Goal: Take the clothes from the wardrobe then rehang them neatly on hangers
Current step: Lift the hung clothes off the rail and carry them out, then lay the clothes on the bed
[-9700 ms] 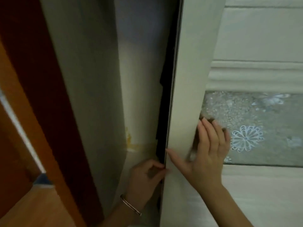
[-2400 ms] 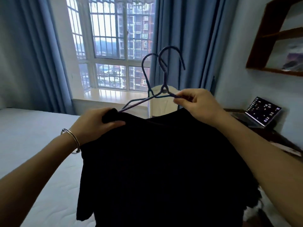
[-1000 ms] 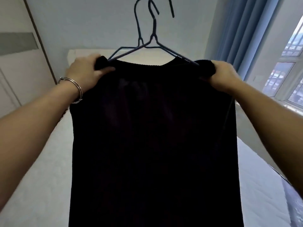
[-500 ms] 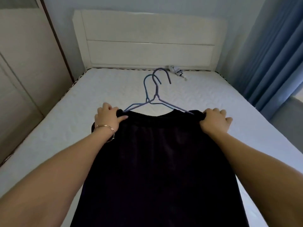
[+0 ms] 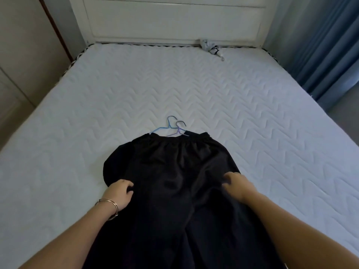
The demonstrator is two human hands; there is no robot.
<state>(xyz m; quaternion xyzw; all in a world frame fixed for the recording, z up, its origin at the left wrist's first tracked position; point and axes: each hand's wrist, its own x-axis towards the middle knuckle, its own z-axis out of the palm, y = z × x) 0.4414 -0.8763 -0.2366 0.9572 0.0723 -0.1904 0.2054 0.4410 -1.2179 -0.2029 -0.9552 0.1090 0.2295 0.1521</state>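
A black garment (image 5: 174,181) lies flat on the white mattress (image 5: 194,90), its waistband end pointing at the headboard. Two thin wire hangers, one blue (image 5: 165,127) and one purple-grey (image 5: 179,130), stick out from under that top edge, with only their hooks and upper wires showing. My left hand (image 5: 118,195), with a metal bangle on the wrist, curls its fingers over the garment's left edge. My right hand (image 5: 235,185) rests on the fabric to the right of the middle, fingers apart and slightly blurred.
The white headboard (image 5: 174,20) closes the far end of the bed. A small grey and black item (image 5: 212,48) lies at the mattress's far edge. Beige wardrobe doors (image 5: 21,55) stand on the left and blue curtains (image 5: 330,45) hang on the right.
The garment, held up by its top corners half a second ago, now lies on the mattress. Both hands have left those corners and slid down to its middle.
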